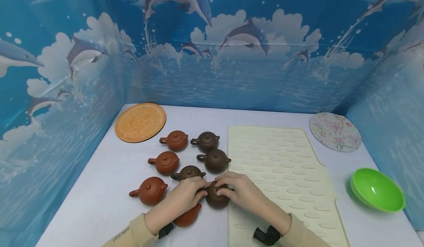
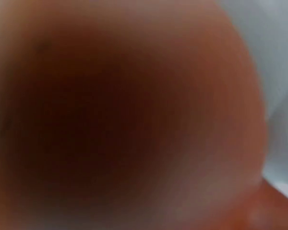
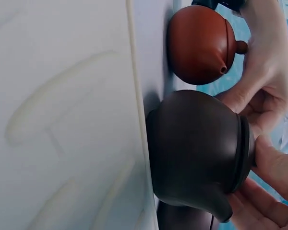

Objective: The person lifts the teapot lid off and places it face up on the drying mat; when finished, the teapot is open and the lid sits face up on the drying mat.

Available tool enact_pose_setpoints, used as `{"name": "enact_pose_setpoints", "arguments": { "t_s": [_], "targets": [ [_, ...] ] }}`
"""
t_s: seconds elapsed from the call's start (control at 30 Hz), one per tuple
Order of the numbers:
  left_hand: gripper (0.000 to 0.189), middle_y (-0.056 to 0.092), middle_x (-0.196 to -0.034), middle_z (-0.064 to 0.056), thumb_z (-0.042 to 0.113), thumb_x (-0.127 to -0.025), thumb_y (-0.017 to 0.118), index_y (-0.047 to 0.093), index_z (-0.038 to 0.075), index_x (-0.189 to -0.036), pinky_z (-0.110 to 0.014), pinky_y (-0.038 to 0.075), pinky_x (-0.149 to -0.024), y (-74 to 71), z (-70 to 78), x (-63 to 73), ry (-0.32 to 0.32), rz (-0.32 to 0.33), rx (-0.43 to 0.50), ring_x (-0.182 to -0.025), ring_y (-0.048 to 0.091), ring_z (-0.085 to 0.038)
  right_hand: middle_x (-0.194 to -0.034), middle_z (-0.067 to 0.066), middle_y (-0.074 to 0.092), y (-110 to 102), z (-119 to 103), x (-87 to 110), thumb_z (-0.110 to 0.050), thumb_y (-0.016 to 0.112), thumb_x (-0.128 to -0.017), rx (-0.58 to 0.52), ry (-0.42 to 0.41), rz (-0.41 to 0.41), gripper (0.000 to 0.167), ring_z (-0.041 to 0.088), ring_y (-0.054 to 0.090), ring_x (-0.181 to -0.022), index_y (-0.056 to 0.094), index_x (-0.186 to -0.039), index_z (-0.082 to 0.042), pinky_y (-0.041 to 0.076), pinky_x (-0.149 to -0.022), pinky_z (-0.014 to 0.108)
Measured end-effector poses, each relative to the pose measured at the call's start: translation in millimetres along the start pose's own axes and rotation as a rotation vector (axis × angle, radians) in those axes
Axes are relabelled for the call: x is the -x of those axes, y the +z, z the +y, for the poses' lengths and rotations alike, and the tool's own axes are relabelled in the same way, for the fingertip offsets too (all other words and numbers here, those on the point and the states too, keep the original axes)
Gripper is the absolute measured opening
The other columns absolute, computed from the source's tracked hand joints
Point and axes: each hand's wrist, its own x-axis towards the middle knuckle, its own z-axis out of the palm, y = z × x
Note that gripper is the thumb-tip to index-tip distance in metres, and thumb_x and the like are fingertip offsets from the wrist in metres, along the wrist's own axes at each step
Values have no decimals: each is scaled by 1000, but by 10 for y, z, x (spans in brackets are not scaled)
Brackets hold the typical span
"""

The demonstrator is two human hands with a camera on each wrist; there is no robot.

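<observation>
A dark brown teapot (image 1: pixel 216 203) stands at the left edge of the cream mat, spout to the right. My left hand (image 1: pixel 188 191) grips it at the handle side, and the handle is mostly hidden by the fingers. With thumb and fingers, my right hand (image 1: pixel 243 190) pinches the top of its lid (image 3: pixel 244 153), which sits on the pot. Under my left forearm is a reddish-brown teapot (image 1: pixel 187 217), partly covered. A smaller dark teapot (image 1: pixel 190 171) lies just behind my left hand. Blurred reddish-brown clay (image 2: pixel 182 120) fills most of the left wrist view.
More reddish-brown teapots (image 1: pixel 151 191) and dark teapots (image 1: pixel 216 161) stand in rows on the white cloth. The cream ridged mat (image 1: pixel 275 158) lies to the right. Farther out are a round orange mat (image 1: pixel 140 122), a floral round mat (image 1: pixel 335 132) and a green bowl (image 1: pixel 377 190).
</observation>
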Motion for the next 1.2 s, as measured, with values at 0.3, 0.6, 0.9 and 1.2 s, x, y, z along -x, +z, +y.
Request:
{"name": "enact_pose_setpoints", "arguments": {
  "t_s": [0.3,0.6,0.9,1.2],
  "targets": [
    [21,73,-100,-3,12,-88,73,73,7,-108,-28,58,-83,21,13,-17,26,28,-30,-98,69,-17,-118,11,70,-311,248,23,-23,69,-92,-577,483,-4,29,5,68,-99,70,-114,-3,56,-87,22],
    [21,73,-101,-3,11,-89,72,73,6,-109,-28,58,-83,30,10,-6,25,25,-34,-97,69,-17,-117,4,65,-639,773,81,-18,43,-107,-1263,655,98,45,14,67,-109,30,-141,9,51,-100,29],
    [21,73,-103,-3,12,-90,72,72,6,-110,-28,58,-84,32,2,-9,22,19,-41,-99,69,-16,-148,31,40,-638,917,72,-34,41,-107,-672,777,72,61,18,63,-118,29,-149,9,49,-104,35],
    [22,73,-103,-4,11,-89,72,72,6,-110,-27,59,-83,13,5,-17,18,15,-32,-99,69,-17,-147,24,46,-613,1017,-16,-39,48,-104,-232,801,50,54,39,48,-134,50,-142,-1,40,-111,52]
  ]
}}
